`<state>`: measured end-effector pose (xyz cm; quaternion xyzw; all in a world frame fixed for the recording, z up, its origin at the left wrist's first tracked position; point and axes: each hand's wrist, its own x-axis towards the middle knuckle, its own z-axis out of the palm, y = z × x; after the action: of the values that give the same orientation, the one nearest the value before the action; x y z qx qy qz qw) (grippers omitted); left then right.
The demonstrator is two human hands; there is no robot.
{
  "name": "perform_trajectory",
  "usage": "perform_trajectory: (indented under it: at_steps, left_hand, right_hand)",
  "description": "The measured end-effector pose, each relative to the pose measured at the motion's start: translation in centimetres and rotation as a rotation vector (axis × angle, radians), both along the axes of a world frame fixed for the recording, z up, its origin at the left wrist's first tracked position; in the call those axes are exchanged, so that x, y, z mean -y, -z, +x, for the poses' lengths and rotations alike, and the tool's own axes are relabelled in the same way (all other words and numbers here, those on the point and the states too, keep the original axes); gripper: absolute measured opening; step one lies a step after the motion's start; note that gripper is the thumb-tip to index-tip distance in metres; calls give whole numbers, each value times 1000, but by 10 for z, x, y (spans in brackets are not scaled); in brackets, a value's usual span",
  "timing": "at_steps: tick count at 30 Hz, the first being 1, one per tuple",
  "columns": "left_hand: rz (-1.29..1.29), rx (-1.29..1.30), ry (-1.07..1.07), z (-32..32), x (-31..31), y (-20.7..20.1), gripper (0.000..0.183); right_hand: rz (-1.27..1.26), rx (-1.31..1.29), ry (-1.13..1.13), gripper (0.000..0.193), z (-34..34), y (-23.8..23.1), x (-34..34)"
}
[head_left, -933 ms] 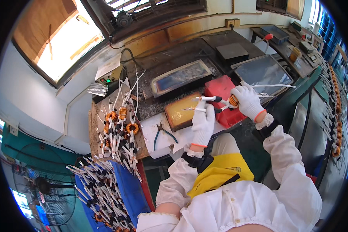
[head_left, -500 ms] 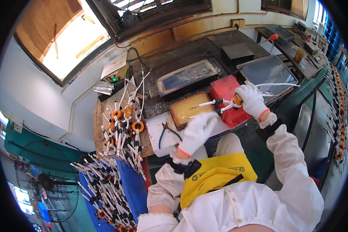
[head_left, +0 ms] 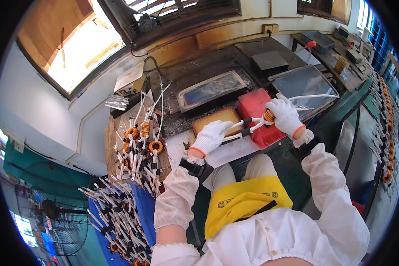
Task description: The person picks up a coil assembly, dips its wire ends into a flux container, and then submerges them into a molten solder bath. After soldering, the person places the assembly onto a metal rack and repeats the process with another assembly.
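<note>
In my gloved right hand (head_left: 285, 116) is a toroidal coil (head_left: 269, 116) wound with orange copper wire, gripped beside a red block-shaped box (head_left: 255, 104). Two white-sleeved leads (head_left: 248, 127) with black bands run from the coil to the left. My gloved left hand (head_left: 210, 137) is closed at the far end of the upper lead; its fingertips partly hide the lead's tip. The lower lead passes just beside that hand. Beneath and behind the left hand lies a shallow rectangular tray (head_left: 217, 116) of yellowish-brown material.
More coils (head_left: 155, 146) with white leads are heaped on a board to the left. A blue bin (head_left: 142, 201) below it holds many others. Behind stand a rectangular pot (head_left: 212, 91) with a greyish surface, a control box (head_left: 130, 84) and a metal tray (head_left: 305, 82) at right.
My left hand has moved from a blurred spot near the tray to the leads' ends and closed there. It now covers most of the cutting pliers. The right hand keeps its hold on the coil.
</note>
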<state>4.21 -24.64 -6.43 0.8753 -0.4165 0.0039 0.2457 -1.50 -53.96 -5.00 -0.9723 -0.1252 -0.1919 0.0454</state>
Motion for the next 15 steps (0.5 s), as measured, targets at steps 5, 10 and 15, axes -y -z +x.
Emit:
perform_trajectory:
  at_steps: [5, 10, 15]
  left_hand:
    - [-202, -15, -331, -15, -17, -13, 28]
    - [-1, -64, -249, -35, -30, -32, 34]
    - [14, -73, -249, -41, -39, -22, 27]
  right_hand:
    - [-9, 8, 8, 32, 1, 0, -2]
    - [3, 32, 10, 36, 1, 1, 3]
    - [14, 45, 14, 37, 1, 2, 0]
